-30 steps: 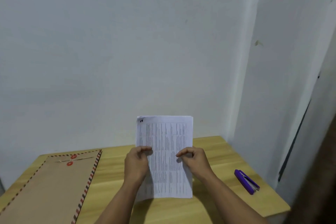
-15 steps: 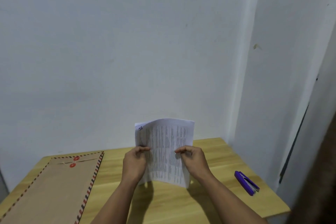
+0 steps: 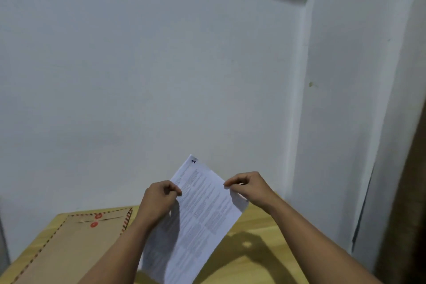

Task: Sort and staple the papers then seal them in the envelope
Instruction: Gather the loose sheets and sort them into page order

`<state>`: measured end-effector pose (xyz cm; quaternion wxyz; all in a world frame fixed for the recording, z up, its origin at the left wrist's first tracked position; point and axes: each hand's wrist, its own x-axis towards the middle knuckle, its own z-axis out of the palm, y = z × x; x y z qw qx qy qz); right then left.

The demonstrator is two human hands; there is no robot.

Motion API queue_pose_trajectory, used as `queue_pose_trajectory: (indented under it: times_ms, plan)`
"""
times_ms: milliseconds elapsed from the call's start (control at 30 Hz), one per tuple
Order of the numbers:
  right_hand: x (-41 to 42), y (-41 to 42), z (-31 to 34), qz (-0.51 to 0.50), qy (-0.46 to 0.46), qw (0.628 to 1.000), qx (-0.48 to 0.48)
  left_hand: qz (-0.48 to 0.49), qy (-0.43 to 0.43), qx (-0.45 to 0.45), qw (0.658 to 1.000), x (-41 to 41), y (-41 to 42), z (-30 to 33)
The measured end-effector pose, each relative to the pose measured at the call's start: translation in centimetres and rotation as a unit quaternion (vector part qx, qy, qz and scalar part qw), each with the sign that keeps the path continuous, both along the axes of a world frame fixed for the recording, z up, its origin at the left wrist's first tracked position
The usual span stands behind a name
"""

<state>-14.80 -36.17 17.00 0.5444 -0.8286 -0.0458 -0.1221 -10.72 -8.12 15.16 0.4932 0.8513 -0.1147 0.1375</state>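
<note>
Papers, tilted, above table: left hand and right hand pinch opposite edges; envelope left.

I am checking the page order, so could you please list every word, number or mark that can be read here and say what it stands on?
"2": handwritten in dark ink at the top corner of the front sheet of the papers, which the left hand and right hand pinch at the edges.
Printed columns of text on that sheet: too small and blurred to read.
Two red discs on the envelope: no readable marking.
</note>
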Motion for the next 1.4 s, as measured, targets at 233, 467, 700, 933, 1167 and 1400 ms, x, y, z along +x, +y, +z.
queue_pose_trajectory:
  times_ms: [233,467,700,933,1167,1400]
  plan:
    - [-0.7,1.6,1.5,0.043,0.048,0.998,-0.005,-0.102,0.025,0.096,0.99,-1.3,-1.0,1.4]
    - [0.4,1.3,-1.6,0.004,0.025,0.996,0.087,-0.161,0.021,0.144,0.976,0.0,-2.5,-0.5]
    - [2.1,0.4,-2.9,-0.044,-0.04,0.997,0.056,-0.103,-0.051,0.134,0.984,2.4,-4.1,-1.7]
    - [2.5,-1.7,-2.8,-0.123,-0.079,0.981,0.13,-0.002,-0.074,-0.067,0.995,2.9,-4.2,-2.1]
    - [2.8,-0.5,-4.5,-0.082,-0.055,0.986,0.135,0.041,-0.051,-0.22,0.973,3.0,-4.3,-2.0]
    - [3.6,-0.1,-10.0,-0.105,-0.07,0.992,0.027,0.037,0.005,-0.194,0.98,2.9,-4.5,-6.9]
